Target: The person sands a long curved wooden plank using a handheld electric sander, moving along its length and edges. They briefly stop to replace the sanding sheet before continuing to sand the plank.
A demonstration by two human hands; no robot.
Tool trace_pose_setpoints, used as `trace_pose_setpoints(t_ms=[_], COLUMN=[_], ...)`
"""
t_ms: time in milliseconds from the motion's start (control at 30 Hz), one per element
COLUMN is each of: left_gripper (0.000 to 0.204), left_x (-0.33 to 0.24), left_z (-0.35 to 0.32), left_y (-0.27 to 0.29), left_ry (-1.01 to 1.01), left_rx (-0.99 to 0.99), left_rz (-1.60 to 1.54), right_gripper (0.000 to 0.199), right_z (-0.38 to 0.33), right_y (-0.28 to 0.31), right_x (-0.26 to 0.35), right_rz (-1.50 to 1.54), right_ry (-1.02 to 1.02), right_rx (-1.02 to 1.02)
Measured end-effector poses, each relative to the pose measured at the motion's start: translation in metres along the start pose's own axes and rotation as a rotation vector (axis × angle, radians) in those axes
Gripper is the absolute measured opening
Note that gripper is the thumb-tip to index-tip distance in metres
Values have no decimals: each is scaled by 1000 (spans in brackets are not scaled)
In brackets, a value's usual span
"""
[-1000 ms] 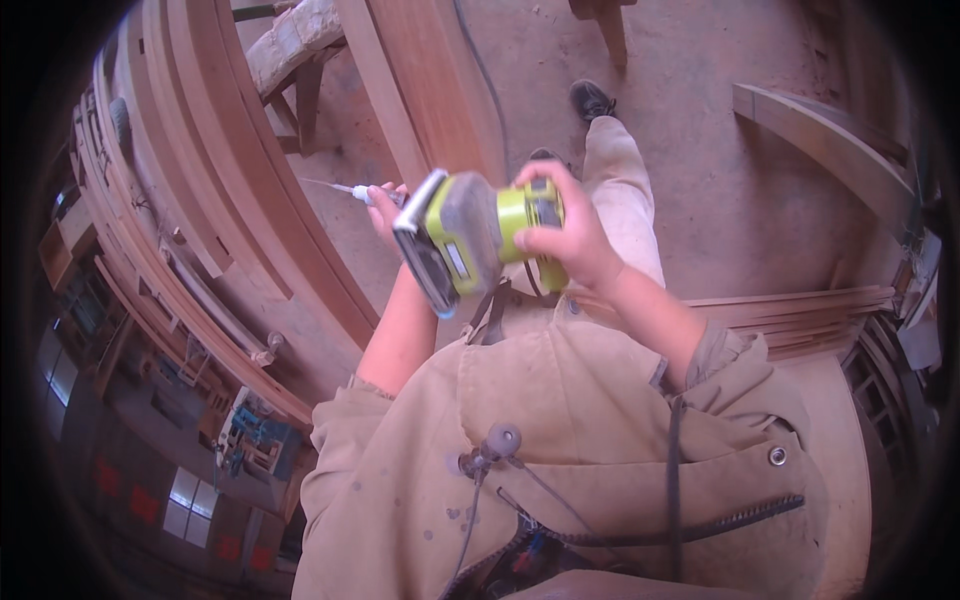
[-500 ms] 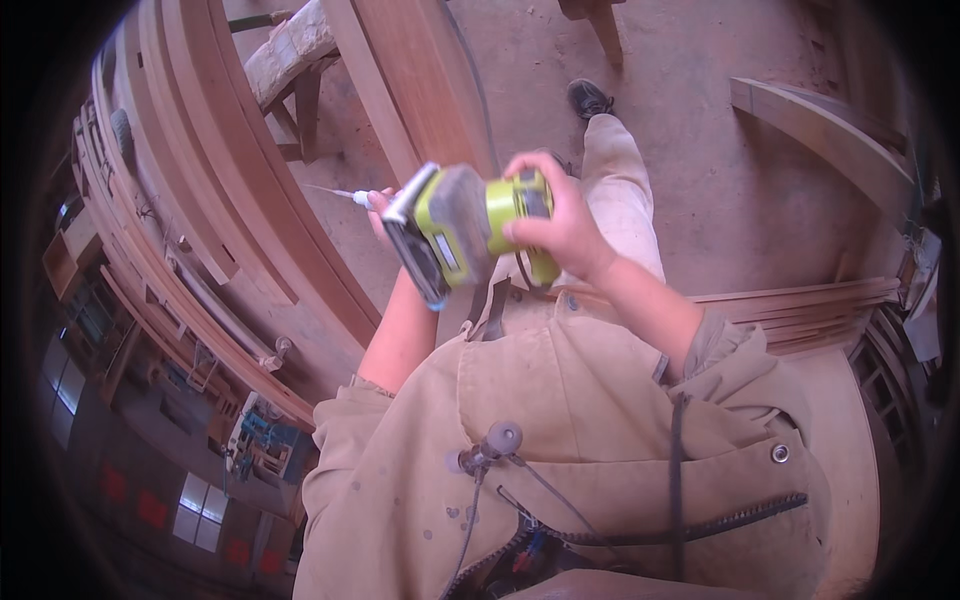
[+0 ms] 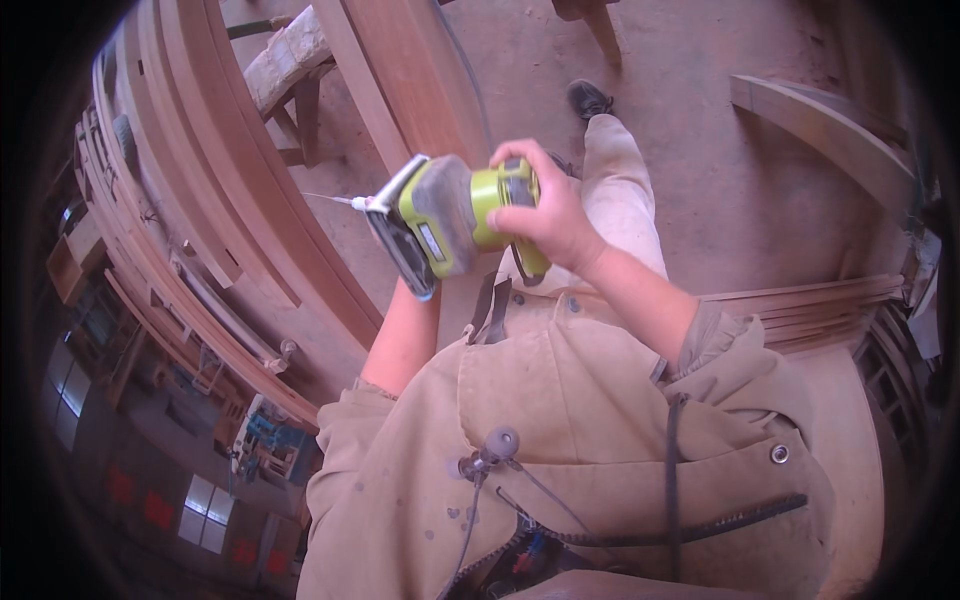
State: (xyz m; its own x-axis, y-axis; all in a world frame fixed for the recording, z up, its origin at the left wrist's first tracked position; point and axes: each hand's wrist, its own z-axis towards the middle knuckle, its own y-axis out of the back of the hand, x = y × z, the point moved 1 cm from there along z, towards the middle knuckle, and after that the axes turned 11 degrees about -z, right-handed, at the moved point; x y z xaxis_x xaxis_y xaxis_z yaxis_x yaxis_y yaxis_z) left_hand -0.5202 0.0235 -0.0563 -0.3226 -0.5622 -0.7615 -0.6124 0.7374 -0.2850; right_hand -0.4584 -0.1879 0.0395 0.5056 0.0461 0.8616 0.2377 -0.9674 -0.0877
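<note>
My right hand (image 3: 548, 212) is closed round the green body of a handheld power sander (image 3: 440, 215), thumb on the near side. The sander is tilted, its flat pad facing left, in front of my waist. My left forearm (image 3: 403, 335) reaches up behind the sander, which hides most of that hand. From the left hand, past the pad, sticks a small white thing with a long thin tip (image 3: 352, 202), pointing left. Its other end is hidden, so its exact kind does not show.
Long curved wooden pieces (image 3: 215, 170) stand to the left, and a broad wooden beam (image 3: 415, 75) runs ahead. A curved timber (image 3: 825, 130) lies at the far right. Thin wooden strips (image 3: 800, 310) are stacked at my right side. My shoe (image 3: 590, 100) rests on the dusty floor.
The sander and my right hand have shifted slightly left and up. The fingers of my left hand, partly seen before, are now almost wholly covered by the sander.
</note>
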Motion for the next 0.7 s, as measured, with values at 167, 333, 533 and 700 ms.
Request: trace_pose_setpoints(t_ms=[167, 333, 533, 700], left_gripper=[44, 46, 48, 38], left_x=[4, -2, 6, -5], left_z=[7, 3, 5, 0], left_y=[3, 6, 8, 13], left_ry=[-77, -157, 53, -264], left_rx=[-31, -150, 160, -340], left_rz=[64, 101, 62, 254], right_gripper=[48, 49, 49, 49], right_z=[22, 32, -1, 49], right_y=[1, 4, -4, 4], right_x=[10, 22, 5, 32], right_rz=[59, 122, -1, 108], right_ry=[65, 33, 49, 31], right_rx=[-33, -31, -45, -59])
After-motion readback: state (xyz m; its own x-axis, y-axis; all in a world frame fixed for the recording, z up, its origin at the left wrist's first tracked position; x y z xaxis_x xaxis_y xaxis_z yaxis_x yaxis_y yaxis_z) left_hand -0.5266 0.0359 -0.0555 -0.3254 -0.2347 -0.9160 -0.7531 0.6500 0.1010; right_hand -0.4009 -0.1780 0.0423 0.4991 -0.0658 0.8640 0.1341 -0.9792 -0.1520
